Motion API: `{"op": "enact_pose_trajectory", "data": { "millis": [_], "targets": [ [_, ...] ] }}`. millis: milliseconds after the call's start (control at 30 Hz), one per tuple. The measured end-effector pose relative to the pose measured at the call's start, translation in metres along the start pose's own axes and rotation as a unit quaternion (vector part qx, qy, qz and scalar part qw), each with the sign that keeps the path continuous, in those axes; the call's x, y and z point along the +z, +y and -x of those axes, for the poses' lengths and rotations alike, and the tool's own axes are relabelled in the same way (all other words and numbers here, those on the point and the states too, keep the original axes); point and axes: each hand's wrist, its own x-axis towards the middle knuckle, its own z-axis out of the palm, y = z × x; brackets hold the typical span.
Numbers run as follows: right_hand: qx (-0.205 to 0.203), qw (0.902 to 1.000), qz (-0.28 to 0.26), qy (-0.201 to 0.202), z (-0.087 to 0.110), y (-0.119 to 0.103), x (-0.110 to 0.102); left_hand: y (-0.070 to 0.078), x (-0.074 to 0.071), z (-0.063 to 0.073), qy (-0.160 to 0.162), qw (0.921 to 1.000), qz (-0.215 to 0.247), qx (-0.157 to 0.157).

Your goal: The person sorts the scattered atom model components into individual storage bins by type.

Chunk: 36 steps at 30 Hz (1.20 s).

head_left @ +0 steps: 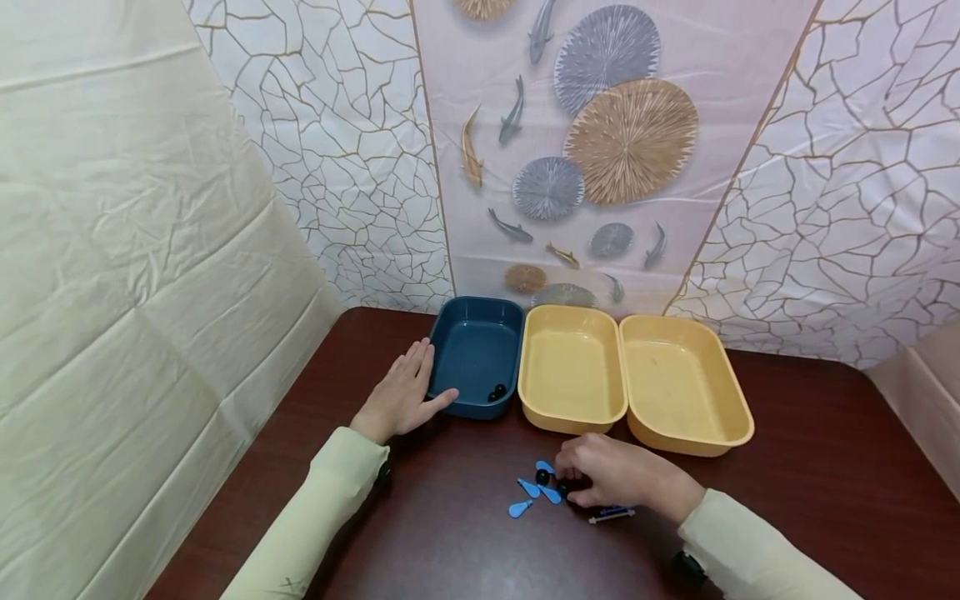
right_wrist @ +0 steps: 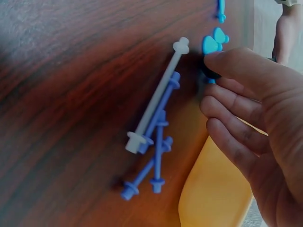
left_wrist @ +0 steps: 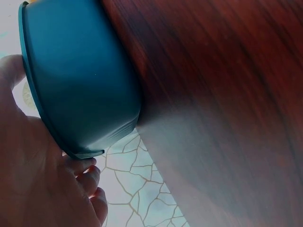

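My left hand [head_left: 399, 394] lies with straight fingers against the left rim of a dark blue bin [head_left: 472, 337], thumb over its near edge. Inside that bin's near right corner sit black balls [head_left: 497, 392]. Above the table, my right hand [head_left: 618, 473] pinches a black ball [right_wrist: 209, 72] between thumb and fingers. Another black ball [head_left: 542, 477] lies just left of it, among several flat blue drop-shaped pieces [head_left: 520, 508]. Under the right palm lie a grey rod with flanged ends [right_wrist: 158, 94] and shorter purple rods [right_wrist: 158, 153].
Right of the blue bin stand two yellow bins, a middle one [head_left: 572, 367] and a right one [head_left: 678, 375], side by side. All rest on a dark brown wooden table [head_left: 450, 533]. Patterned cloth [head_left: 360, 167] hangs behind it, and plain pale cloth [head_left: 135, 250] hangs at left.
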Motion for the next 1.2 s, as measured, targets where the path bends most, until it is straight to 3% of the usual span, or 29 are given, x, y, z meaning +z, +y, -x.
{"op": "enact_pose_trajectory", "data": {
  "millis": [433, 767, 1200],
  "targets": [
    [0.003, 1.0, -0.003, 0.008, 0.0, -0.002, -0.001, 0.002, -0.002, 0.0, -0.003, 1.0, -0.004, -0.001],
    [0.019, 0.9998, 0.0, 0.005, -0.001, -0.009, -0.021, 0.002, 0.0, 0.0, 0.001, 1.0, -0.001, 0.0],
    [-0.005, 0.9988, 0.034, 0.035, -0.011, -0.013, -0.052, 0.002, -0.001, 0.001, -0.004, 1.0, -0.004, -0.003]
  ]
}}
